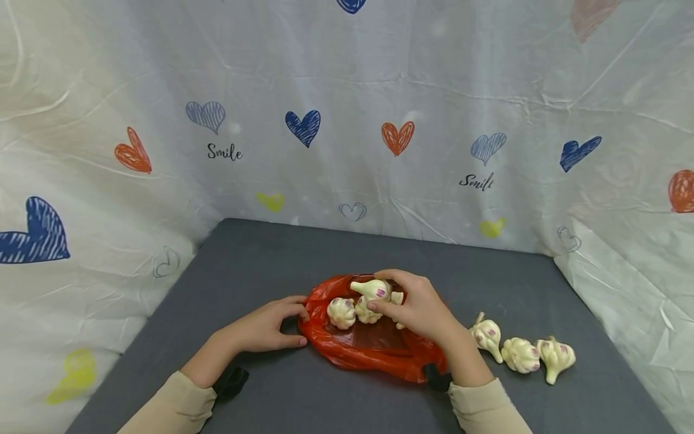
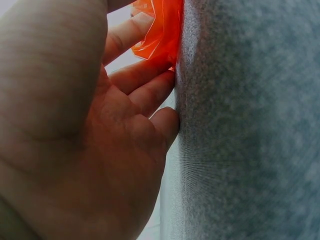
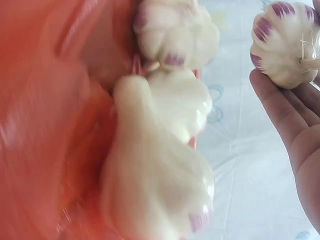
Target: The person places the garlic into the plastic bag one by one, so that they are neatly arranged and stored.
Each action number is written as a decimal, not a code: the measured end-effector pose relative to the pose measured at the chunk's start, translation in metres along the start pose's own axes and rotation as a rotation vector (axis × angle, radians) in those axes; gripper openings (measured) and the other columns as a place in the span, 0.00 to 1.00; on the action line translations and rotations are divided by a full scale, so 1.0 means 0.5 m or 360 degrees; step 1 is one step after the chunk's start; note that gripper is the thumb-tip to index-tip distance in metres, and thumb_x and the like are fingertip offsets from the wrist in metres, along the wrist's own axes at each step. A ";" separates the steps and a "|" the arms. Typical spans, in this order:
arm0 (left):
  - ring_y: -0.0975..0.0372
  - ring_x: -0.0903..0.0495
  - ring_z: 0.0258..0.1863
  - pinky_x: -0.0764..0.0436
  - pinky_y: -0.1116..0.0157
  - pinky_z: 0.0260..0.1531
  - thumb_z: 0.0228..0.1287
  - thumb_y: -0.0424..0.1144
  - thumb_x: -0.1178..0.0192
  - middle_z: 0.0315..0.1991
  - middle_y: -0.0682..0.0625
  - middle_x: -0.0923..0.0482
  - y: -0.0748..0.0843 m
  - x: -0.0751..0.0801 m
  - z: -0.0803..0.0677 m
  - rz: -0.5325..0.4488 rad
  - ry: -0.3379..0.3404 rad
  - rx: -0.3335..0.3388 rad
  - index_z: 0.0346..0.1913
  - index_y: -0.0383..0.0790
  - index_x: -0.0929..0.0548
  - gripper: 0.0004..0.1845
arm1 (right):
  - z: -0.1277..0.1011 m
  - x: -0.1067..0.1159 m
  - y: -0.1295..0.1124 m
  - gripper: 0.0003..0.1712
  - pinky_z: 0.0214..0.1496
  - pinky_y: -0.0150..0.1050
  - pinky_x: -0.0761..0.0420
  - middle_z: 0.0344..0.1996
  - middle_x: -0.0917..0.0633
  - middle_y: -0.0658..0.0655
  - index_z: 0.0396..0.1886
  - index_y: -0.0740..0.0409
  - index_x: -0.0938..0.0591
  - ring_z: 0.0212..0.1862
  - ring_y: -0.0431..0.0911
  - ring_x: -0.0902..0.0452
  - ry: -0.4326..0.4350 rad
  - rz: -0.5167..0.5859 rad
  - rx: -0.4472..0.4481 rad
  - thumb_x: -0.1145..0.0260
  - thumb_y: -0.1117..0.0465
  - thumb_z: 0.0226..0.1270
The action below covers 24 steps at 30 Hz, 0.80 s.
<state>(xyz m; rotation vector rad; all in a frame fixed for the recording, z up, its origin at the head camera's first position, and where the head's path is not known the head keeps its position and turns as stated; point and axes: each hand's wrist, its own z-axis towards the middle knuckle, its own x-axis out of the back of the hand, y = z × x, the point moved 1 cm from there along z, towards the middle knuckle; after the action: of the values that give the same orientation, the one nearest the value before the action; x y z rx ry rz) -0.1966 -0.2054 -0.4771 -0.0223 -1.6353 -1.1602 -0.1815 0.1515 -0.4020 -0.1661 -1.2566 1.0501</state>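
While my right hand (image 1: pixel 418 306) pinches one garlic bulb (image 1: pixel 373 290), my loosely spread left hand (image 1: pixel 267 325) should steady the red bag (image 1: pixel 352 359).

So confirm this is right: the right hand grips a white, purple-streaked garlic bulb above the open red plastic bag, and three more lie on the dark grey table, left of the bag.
Wrong side: the head view shows the three other bulbs lying on the dark grey table to the right of the bag. The rest holds: the right hand grips a bulb above the bag.
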 end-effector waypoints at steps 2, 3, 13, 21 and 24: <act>0.46 0.32 0.79 0.29 0.39 0.73 0.73 0.57 0.27 0.80 0.45 0.31 0.001 0.000 -0.001 -0.0004 0.0000 0.0004 0.54 0.60 0.16 0.14 | 0.002 -0.009 -0.002 0.31 0.54 0.52 0.12 0.57 0.11 0.44 0.65 0.49 0.13 0.53 0.40 0.15 -0.0020 0.0023 0.0004 0.17 0.44 0.67; 0.45 0.32 0.79 0.29 0.38 0.73 0.73 0.57 0.27 0.80 0.45 0.32 0.001 0.000 -0.001 -0.0003 0.0001 0.0006 0.54 0.60 0.16 0.14 | 0.003 -0.014 -0.003 0.30 0.56 0.52 0.12 0.58 0.11 0.44 0.64 0.48 0.13 0.54 0.40 0.15 -0.0034 0.0042 0.0005 0.17 0.44 0.67; 0.45 0.31 0.79 0.29 0.38 0.73 0.73 0.55 0.26 0.80 0.45 0.32 0.006 0.003 -0.001 -0.0005 0.0009 -0.0008 0.54 0.61 0.16 0.13 | 0.009 -0.051 -0.011 0.33 0.60 0.49 0.13 0.62 0.12 0.54 0.67 0.52 0.15 0.58 0.42 0.15 -0.0175 0.0053 0.0098 0.18 0.43 0.68; 0.45 0.32 0.79 0.30 0.38 0.73 0.73 0.54 0.26 0.81 0.45 0.32 0.002 0.002 0.000 -0.0002 0.0004 -0.0007 0.54 0.61 0.16 0.13 | 0.008 -0.073 -0.017 0.35 0.63 0.51 0.15 0.61 0.12 0.52 0.66 0.57 0.14 0.60 0.44 0.16 -0.0208 0.0020 0.0083 0.16 0.47 0.66; 0.44 0.32 0.80 0.30 0.38 0.73 0.73 0.55 0.26 0.81 0.44 0.33 -0.001 -0.001 0.000 -0.0002 0.0002 -0.0001 0.54 0.61 0.16 0.14 | 0.008 -0.081 -0.018 0.35 0.65 0.51 0.17 0.61 0.12 0.49 0.67 0.57 0.15 0.61 0.43 0.17 -0.0243 0.0012 0.0063 0.16 0.45 0.66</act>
<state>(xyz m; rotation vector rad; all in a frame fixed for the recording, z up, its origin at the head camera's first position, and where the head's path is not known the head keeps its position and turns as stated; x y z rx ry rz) -0.1966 -0.2053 -0.4777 -0.0213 -1.6341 -1.1615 -0.1769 0.1157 -0.4229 -0.0611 -1.3724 1.1099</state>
